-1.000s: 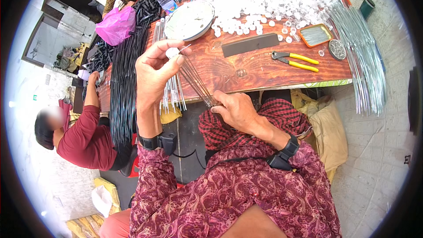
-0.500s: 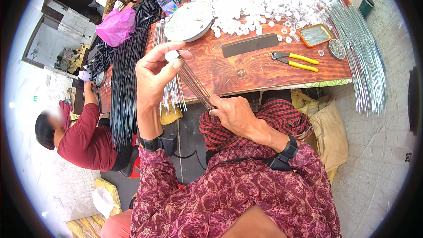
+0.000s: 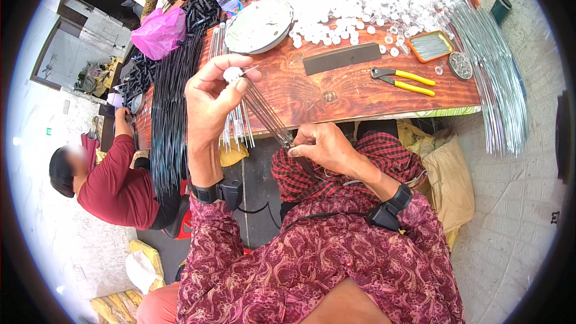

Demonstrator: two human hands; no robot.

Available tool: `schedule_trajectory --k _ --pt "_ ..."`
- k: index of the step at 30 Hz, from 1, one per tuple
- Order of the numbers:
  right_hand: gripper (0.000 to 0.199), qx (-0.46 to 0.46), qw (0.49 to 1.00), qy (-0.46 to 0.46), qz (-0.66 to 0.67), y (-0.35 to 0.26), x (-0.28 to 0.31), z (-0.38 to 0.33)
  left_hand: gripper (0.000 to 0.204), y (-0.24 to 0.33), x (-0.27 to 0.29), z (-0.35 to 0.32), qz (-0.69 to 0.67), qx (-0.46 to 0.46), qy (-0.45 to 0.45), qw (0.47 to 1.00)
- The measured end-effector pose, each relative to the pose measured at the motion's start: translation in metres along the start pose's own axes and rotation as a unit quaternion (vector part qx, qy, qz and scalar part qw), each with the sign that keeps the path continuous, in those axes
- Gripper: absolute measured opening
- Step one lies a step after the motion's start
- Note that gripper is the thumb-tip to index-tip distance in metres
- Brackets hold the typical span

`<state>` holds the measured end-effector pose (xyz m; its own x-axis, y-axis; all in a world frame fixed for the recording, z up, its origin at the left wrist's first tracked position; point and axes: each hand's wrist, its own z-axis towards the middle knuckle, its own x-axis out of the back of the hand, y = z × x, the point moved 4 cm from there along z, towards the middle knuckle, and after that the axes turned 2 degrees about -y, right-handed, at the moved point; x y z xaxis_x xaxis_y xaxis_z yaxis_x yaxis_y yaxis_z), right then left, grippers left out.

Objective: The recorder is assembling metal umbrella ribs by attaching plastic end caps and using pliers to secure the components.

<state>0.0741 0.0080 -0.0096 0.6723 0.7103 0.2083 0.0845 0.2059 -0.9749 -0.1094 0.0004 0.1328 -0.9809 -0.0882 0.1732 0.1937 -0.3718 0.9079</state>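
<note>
My left hand (image 3: pixel 207 96) is raised over the table's front edge, fingers pinched around a round white plastic cap (image 3: pixel 233 74). A thin wire end sticks out beside the cap. From there a narrow bundle of thin metal rods (image 3: pixel 263 109) slants down to the right. At the bundle's lower end, above my lap, my right hand (image 3: pixel 327 147) is closed, thumb and forefinger pinching the rod ends. How many rods it grips is hidden by the fingers.
On the wooden table (image 3: pixel 354 93) lie yellow-handled pliers (image 3: pixel 414 82), a dark flat bar (image 3: pixel 342 59), a tray of pins (image 3: pixel 431 46) and heaped clear-white caps (image 3: pixel 360 9). Black rods (image 3: pixel 174 108) and silver rods (image 3: pixel 498 84) overhang the edge. Two people work at left.
My right hand has shifted slightly, its fingers now pinched at the very ends of the rods. My left hand keeps its hold on the cap, almost unmoved.
</note>
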Motion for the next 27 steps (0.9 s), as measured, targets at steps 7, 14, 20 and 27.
schedule_trajectory --k 7,14,20,27 --pt "0.011 -0.037 0.995 -0.052 0.083 0.008 0.002 0.004 0.027 -0.001 -0.003 -0.001 0.0 -0.019 -0.043 0.999" --pt "0.015 -0.032 0.999 -0.021 0.009 0.0 0.0 0.005 0.027 0.01 -0.023 -0.002 0.113 -0.021 0.003 0.993" --pt "0.019 0.015 0.998 0.022 -0.054 -0.017 0.001 0.0 0.039 0.02 -0.023 0.002 0.147 -0.055 0.005 0.988" --pt "0.024 0.095 0.983 0.06 -0.143 -0.042 -0.003 -0.004 0.042 0.047 -0.027 0.008 0.098 -0.088 -0.097 0.986"
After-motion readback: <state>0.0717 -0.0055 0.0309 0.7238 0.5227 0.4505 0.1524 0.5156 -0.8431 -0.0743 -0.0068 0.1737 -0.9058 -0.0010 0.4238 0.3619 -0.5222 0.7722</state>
